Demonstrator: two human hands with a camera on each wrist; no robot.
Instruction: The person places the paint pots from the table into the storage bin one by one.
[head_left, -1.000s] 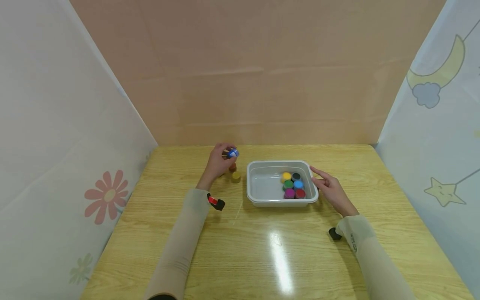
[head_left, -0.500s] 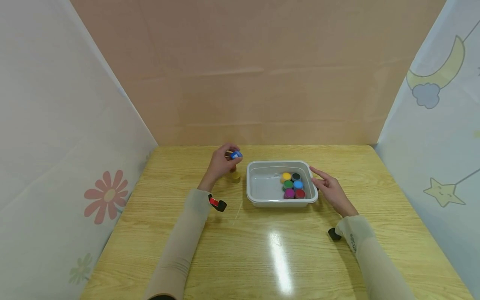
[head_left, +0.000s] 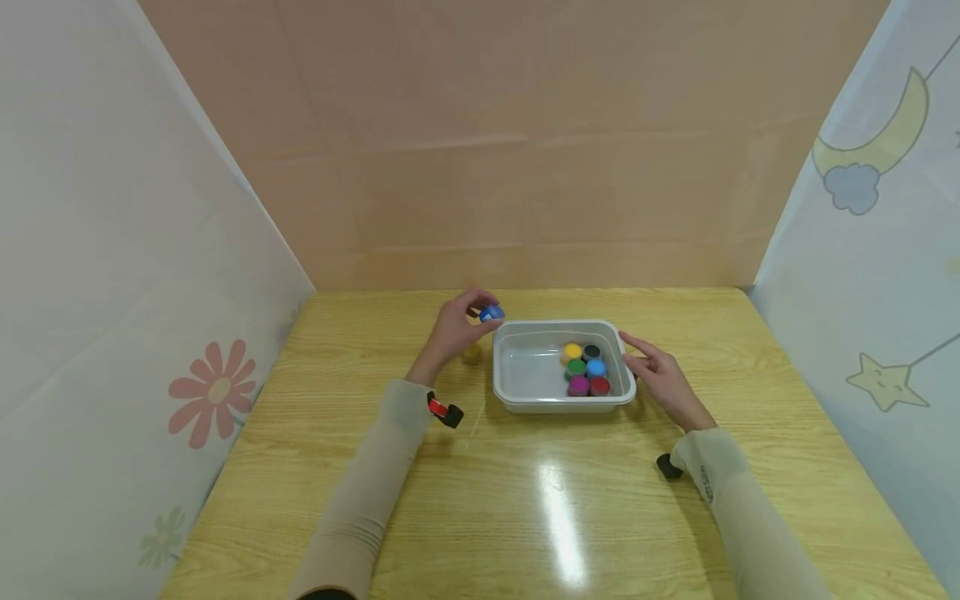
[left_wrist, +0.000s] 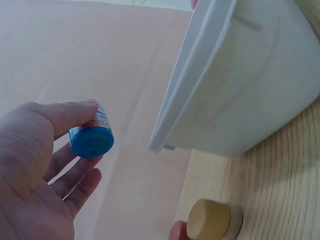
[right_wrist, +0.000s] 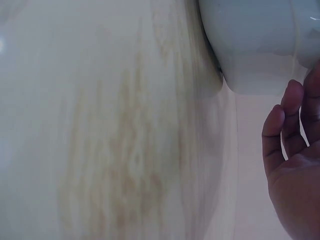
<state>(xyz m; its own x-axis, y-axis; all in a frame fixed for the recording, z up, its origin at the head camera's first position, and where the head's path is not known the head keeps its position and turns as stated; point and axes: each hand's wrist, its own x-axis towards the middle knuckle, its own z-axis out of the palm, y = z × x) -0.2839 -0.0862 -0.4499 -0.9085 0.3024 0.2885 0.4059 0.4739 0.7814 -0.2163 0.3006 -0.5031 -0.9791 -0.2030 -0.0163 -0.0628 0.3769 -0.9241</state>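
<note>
While left fingers [left_wrist: 76, 179] pinch a jar [left_wrist: 93, 135], its long axis slants, blue end toward the wrist camera [head_left: 453, 416].

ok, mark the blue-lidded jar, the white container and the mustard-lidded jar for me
Blue-lidded jar [left_wrist: 93, 137]: left wrist view, on its lid.
White container [head_left: 531, 375]: head view, on the bare part of its floor.
Mustard-lidded jar [left_wrist: 211, 220]: left wrist view, on its lid.

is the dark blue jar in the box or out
Out: the left hand pinches the jar; the left wrist view shows it apart from the box.
</note>
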